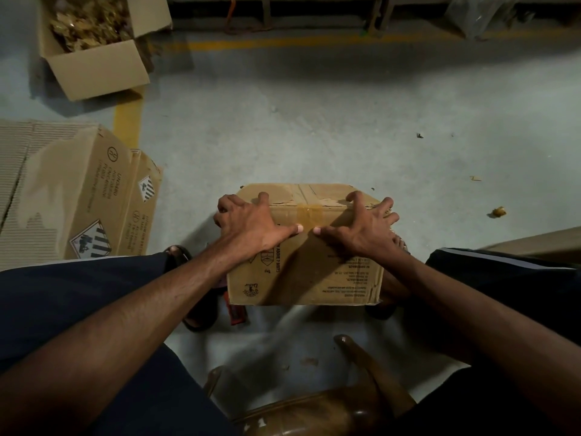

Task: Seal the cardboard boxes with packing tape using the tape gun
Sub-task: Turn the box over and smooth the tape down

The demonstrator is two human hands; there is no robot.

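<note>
- Nearest me: a wooden stool [314,407] sits between my knees.
- Box [306,247]: it rests on the floor just ahead of the stool, between my feet, with tape [309,212] already running over its top front edge.
- Left hand [248,221]: fingers spread and bent over the box's top edge, thumb flat on the near face, clasping the box.
- Right hand [366,223]: mirrors the left, gripping the same edge, thumb tips nearly meeting.
- Handling: I judge the box stiff, dry and light enough to turn by hand; the top edge looks torn and soft, so hold at the corners.
- Tape gun [235,311]: probably the red item on the floor just beside the box's lower left corner; mostly hidden.
- Far left: flattened cartons [78,196], then an open box [100,58] of scraps.
</note>
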